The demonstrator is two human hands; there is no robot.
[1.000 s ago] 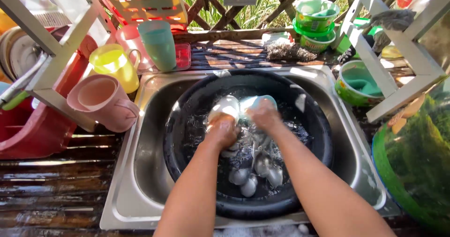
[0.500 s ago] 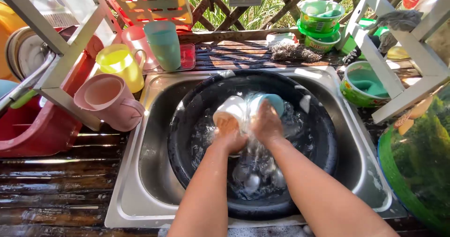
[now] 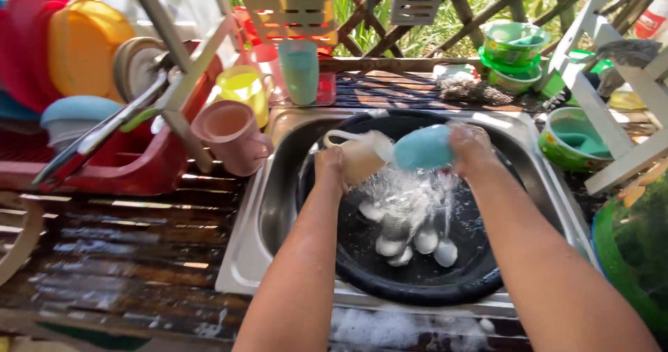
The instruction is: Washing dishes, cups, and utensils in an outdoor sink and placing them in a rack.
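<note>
The left hand point(image 3: 330, 167) grips a white cup point(image 3: 358, 155) and the right hand point(image 3: 472, 146) a blue cup point(image 3: 423, 148), dripping above a black basin point(image 3: 417, 282). Green tubs point(image 3: 513, 56) stand behind the steel sink point(image 3: 243, 254) on wet wooden slats point(image 3: 125, 254).

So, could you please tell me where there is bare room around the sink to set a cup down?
The wet slats left of the sink, below the red rack, are bare. Behind it, cups and tubs crowd the ledge.

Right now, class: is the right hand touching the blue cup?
Touching. The head view shows the right hand gripping the blue cup at its end, above the black basin.
</note>
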